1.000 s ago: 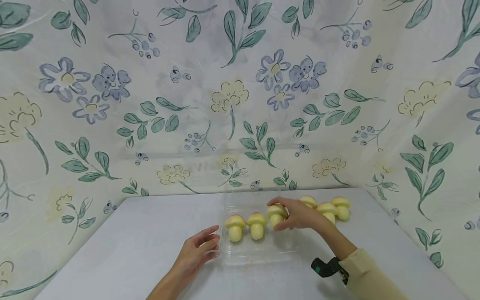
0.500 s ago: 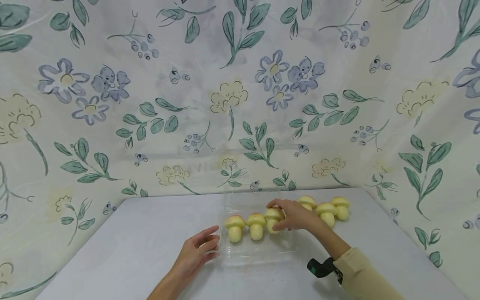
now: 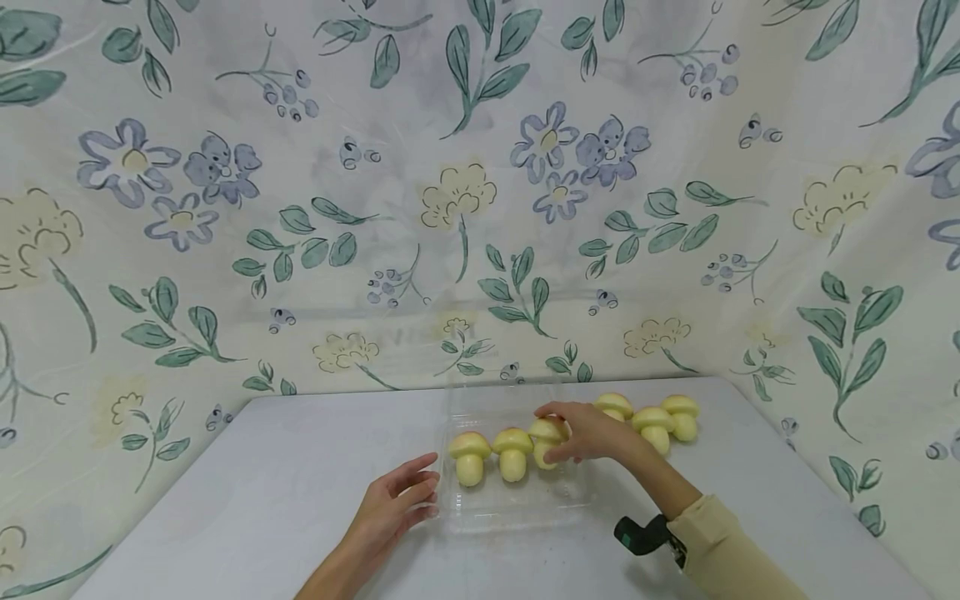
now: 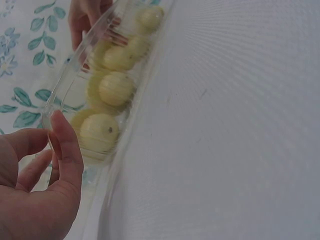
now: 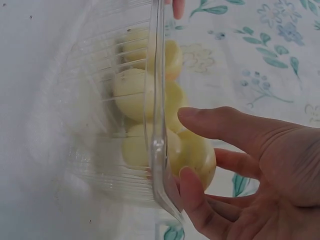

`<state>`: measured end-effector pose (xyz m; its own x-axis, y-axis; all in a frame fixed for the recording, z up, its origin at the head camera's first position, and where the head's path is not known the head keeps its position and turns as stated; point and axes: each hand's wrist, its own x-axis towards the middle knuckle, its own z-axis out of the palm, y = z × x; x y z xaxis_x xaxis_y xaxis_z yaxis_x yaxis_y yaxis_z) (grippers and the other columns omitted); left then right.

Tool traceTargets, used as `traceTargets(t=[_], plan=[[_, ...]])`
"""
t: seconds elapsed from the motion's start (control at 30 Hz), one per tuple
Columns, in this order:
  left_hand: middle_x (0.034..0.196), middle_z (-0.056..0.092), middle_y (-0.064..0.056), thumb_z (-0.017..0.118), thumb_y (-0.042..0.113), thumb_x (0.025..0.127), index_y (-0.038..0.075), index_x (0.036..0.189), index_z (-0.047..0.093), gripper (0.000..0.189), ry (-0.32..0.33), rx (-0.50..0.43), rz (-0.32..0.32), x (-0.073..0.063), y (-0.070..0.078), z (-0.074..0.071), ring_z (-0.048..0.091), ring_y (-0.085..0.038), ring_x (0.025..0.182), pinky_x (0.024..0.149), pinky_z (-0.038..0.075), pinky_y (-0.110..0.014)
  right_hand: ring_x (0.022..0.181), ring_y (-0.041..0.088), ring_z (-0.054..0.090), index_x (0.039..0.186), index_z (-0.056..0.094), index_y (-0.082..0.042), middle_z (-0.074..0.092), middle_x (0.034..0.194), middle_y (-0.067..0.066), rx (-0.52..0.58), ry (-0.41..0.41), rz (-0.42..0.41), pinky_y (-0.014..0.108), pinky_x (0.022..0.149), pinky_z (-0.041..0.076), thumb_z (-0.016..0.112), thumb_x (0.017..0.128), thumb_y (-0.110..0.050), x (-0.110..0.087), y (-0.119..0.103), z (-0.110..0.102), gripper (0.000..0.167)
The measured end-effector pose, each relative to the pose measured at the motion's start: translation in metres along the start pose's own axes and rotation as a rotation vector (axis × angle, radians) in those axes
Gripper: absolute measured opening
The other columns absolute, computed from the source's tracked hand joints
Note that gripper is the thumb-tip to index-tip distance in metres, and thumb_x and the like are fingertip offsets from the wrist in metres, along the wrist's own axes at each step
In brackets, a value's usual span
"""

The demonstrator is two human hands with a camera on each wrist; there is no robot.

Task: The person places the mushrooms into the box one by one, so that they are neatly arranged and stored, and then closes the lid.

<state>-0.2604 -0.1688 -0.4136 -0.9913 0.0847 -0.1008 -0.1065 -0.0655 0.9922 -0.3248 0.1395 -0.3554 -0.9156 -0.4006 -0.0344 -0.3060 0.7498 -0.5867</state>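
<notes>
A clear plastic box (image 3: 517, 515) with its lid up stands mid-table. Two pale yellow mushrooms, one on the left (image 3: 470, 457) and one in the middle (image 3: 513, 454), lie side by side in it. My right hand (image 3: 588, 429) holds a third mushroom (image 3: 546, 430) by its cap and stem, at the right end of the row. In the right wrist view, thumb and fingers are round that mushroom (image 5: 200, 157) behind the box's rim. My left hand (image 3: 393, 504) touches the box's left side with loosely bent fingers, as the left wrist view of the hand (image 4: 45, 185) shows.
Several more mushrooms lie on the white table (image 3: 300, 483) right of the box, such as a front one (image 3: 655, 427) and a right one (image 3: 682, 417); my right forearm passes close to them. A flowered cloth (image 3: 390, 250) hangs behind the table.
My right hand has brought the third mushroom slightly left and down, closer to the middle one, and then stayed there. The left hand and the box have not visibly moved.
</notes>
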Motion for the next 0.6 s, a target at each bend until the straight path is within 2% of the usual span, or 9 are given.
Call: traceTargets(t=[0.37, 0.6], plan=[[0.108, 0.058, -0.003, 0.068, 0.012, 0.092, 0.001, 0.142, 0.048, 0.055, 0.014, 0.001, -0.008, 0.0003, 0.0003, 0.0015, 0.057, -0.013, 0.087, 0.072, 0.057, -0.023, 0.064, 0.013, 0.063, 0.139, 0.053, -0.012, 0.054, 0.138, 0.016, 0.018, 0.008, -0.003, 0.026, 0.061, 0.055, 0.082, 0.080, -0.023, -0.0033, 0.0013, -0.0008, 0.067], [0.108, 0.058, -0.004, 0.067, 0.010, 0.092, 0.001, 0.142, 0.048, 0.054, 0.018, 0.002, -0.005, -0.0002, 0.0002, 0.0015, 0.057, -0.013, 0.088, 0.073, 0.058, -0.024, 0.064, 0.012, 0.062, 0.134, 0.057, -0.010, 0.057, 0.134, 0.014, 0.010, 0.024, -0.021, 0.025, 0.062, 0.053, 0.082, 0.080, -0.024, -0.0069, -0.0011, -0.0023, 0.061]])
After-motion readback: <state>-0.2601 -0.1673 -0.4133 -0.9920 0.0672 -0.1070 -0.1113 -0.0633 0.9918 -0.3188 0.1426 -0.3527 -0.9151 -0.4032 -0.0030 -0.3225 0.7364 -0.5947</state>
